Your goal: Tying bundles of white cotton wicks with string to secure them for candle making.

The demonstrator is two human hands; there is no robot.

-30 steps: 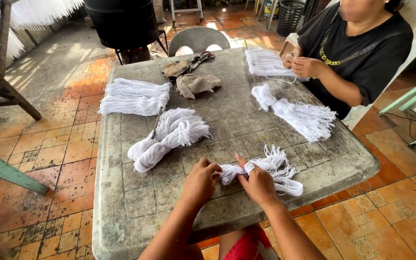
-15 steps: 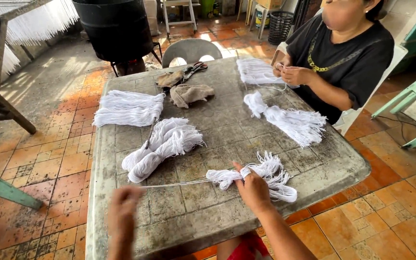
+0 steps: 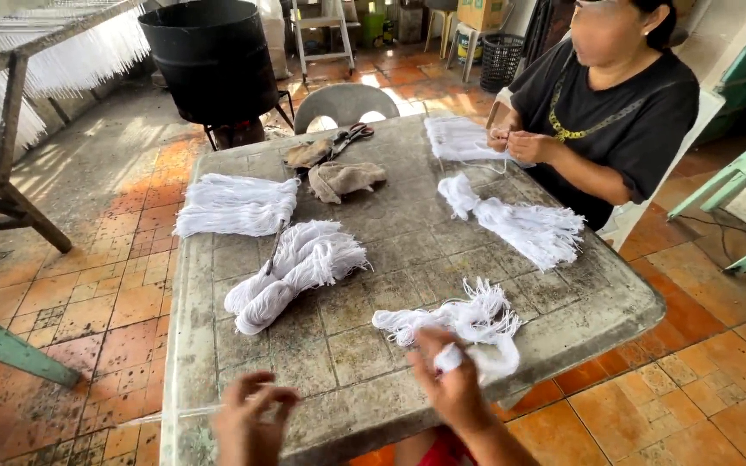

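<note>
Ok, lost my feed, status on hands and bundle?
Left hand pinching a strand. Right hand gripping white string bundle. Nothing between them.

Left hand (image 3: 250, 423) low, fingers pinched; right hand (image 3: 451, 384) curled, forearm angled inward.

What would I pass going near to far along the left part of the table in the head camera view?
Left hand → twisted white yarn bundle → flat white yarn bundle → brown cloth → scissors → grey chair back → black drum.
</note>
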